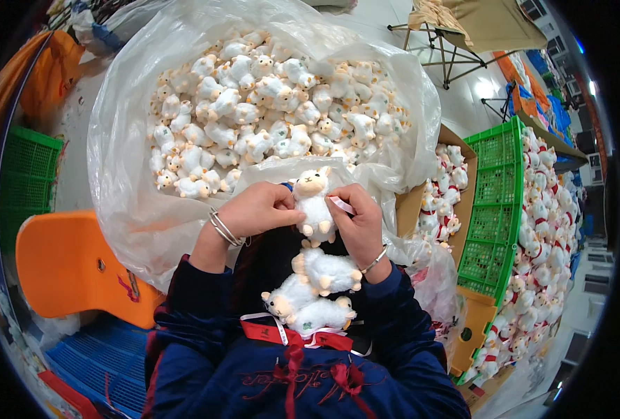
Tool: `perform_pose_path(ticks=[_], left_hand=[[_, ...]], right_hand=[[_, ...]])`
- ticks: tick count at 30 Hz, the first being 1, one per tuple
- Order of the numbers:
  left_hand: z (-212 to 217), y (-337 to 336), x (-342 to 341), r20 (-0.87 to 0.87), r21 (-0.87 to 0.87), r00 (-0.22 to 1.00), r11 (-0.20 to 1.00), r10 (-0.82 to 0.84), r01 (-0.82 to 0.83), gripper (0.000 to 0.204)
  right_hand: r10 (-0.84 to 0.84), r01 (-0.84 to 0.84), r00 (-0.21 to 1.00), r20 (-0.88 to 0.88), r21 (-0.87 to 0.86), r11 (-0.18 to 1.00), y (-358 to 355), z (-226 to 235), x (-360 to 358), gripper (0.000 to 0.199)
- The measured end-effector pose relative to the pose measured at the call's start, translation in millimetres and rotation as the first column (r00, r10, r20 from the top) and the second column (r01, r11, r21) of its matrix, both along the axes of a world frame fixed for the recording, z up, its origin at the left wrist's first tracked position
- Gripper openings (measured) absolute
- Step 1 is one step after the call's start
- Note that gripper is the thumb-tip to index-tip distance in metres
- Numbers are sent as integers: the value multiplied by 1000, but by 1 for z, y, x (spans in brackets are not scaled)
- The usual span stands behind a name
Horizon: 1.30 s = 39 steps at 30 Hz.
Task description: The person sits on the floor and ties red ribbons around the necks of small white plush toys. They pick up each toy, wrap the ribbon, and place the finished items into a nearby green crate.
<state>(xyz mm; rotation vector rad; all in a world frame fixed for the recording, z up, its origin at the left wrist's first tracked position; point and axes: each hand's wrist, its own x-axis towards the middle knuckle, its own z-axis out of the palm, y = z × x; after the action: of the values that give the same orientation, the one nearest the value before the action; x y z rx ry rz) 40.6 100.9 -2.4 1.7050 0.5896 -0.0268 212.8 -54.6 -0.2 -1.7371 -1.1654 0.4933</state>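
Note:
A small white plush alpaca (312, 207) with a cream face and feet is upright in front of me, facing me. My left hand (271, 207) grips its side between thumb and fingers. My right hand (358, 218) is at the toy's other side, pinching a pale ribbon (342, 204) close to its neck; part of the ribbon is hidden by the fingers. On my lap lie more plush alpacas (329, 270), tumbled on their sides. Below them, red and white ribbons (264, 331) lie across my waist.
Ahead, a large clear plastic bag (118, 146) holds many plush alpacas. At right stand a cardboard box (463, 216) and a green plastic crate (491, 209), beside a heap of toys with red ribbons (543, 230). An orange chair (62, 262) and a blue slatted plastic surface (100, 363) are at left.

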Motion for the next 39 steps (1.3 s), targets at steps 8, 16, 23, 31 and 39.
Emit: perform_pose_path(ticks=[8, 16, 23, 31, 39], left_hand=[[-2, -2, -1, 82, 96, 989, 987, 124, -131, 16], [-20, -18, 9, 181, -381, 869, 847, 461, -370, 14], [-24, -42, 20, 268, -279, 871, 899, 411, -338, 21], [-18, -43, 38, 369, -47, 871, 942, 325, -332, 25], [-22, -38, 51, 291, -130, 918, 962, 269, -241, 22]], right_hand=[[150, -151, 988, 23, 49, 987, 8, 13, 1, 13], [238, -237, 971, -10, -121, 964, 16, 20, 14, 12], [147, -157, 987, -68, -187, 970, 7, 14, 28, 7], [6, -6, 1000, -4, -75, 997, -3, 3, 23, 11], [-15, 12, 996, -92, -40, 999, -9, 4, 25, 8]])
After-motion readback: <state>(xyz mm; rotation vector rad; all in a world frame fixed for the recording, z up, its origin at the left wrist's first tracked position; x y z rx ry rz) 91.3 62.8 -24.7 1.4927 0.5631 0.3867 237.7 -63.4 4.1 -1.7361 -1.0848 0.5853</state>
